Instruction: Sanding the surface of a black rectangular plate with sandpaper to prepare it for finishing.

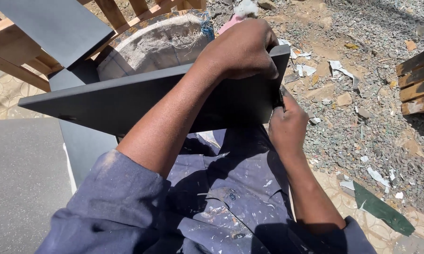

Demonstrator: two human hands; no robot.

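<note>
Head view, bright sun. A long dark grey flat board [141, 101] with a matte painted face is held on edge across the lap, running from 9 o'clock to 2 o'clock. The left hand [242, 49] is clenched over its top edge near the right end, steadying it. The right hand [287, 127] is closed around a thin dark tool [281, 98], of a kind too small to tell, pressed against the board's right end edge at 3 o'clock. Judged from this frame, the broad face looks finished and evenly coated; work stands at the end edge, and how much of that edge remains cannot be told because the hands cover it. Below, blue work overalls [221, 197] spattered with pale paint fill 6 o'clock. Behind the board at 12 o'clock sits a round pale stuffed cushion [155, 42]; a second dark grey panel [57, 26] leans at 10 o'clock against a wooden frame [14, 61]. Gravel ground [362, 94] strewn with white scraps lies at 2 to 4 o'clock, a green shard [381, 209] at 5 o'clock, and dark wooden slats [419, 80] at 3 o'clock. Nothing crowds the hands.
</note>
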